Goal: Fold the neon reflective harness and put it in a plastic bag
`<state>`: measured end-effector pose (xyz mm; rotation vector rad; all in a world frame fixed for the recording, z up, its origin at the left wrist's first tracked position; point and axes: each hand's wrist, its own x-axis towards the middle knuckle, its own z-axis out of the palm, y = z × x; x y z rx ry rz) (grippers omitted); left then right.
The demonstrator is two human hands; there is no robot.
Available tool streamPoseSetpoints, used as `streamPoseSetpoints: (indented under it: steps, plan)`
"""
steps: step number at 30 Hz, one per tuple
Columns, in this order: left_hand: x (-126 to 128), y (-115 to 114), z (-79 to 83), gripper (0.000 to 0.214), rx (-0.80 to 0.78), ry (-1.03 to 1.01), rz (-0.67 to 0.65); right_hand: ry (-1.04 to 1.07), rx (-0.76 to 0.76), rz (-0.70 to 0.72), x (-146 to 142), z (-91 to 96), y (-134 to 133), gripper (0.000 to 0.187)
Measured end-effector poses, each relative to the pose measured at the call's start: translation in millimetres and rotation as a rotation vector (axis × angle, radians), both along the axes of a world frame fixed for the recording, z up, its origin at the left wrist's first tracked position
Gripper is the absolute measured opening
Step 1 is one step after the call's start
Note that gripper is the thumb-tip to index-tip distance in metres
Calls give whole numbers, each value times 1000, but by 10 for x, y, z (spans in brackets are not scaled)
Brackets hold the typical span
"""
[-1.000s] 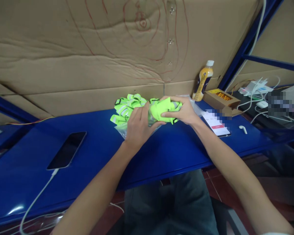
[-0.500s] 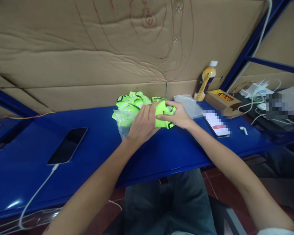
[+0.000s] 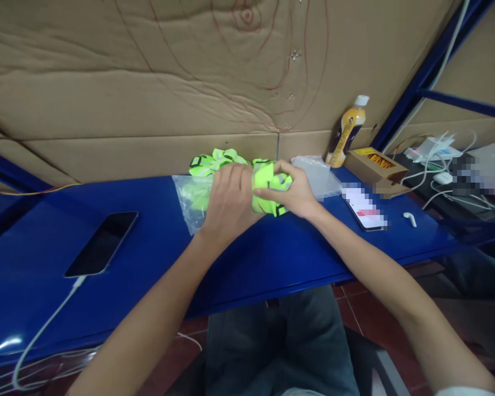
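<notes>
A bundle of neon-green reflective straps [image 3: 268, 190] sits between both my hands at the back of the blue shelf [image 3: 157, 258]. My right hand [image 3: 295, 190] grips the bundle from the right. On its left my left hand [image 3: 229, 201] holds the mouth of a clear plastic bag [image 3: 190, 201], which spreads to the left across the shelf. More green straps [image 3: 214, 159] lie just behind my left hand, against the cardboard wall.
A dark phone [image 3: 101, 243] on a white cable lies at the left. Right of my hands are a stack of clear bags [image 3: 317, 176], a lit phone [image 3: 365, 212], a white earbud [image 3: 410, 219], an orange drink bottle [image 3: 348, 132] and a small cardboard box [image 3: 373, 165].
Both hands have drawn closer together around the green bundle. The clear bag now lies spread out further to the left, and the bundle looks more squeezed.
</notes>
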<state>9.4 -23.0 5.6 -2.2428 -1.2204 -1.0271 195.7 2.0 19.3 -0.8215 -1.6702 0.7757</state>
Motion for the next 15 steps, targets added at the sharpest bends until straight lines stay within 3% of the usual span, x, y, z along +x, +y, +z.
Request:
streamPoseSetpoints:
  steps: [4,9,12,15]
  plan:
    - [30,-56,-21,49,-65,99,-16,-60,38,26,-102,-50,-69,39]
    - [63,-95,-19,51,-8,144,-16,-238,47,-12,-138,-48,-127,37]
    - [25,-36,-43,41,-9,140,-24,-255,-57,178,-20,9,-97,35]
    - [-80,49,-65,42,-22,96,-30,-198,-256,438,153,128,-81,48]
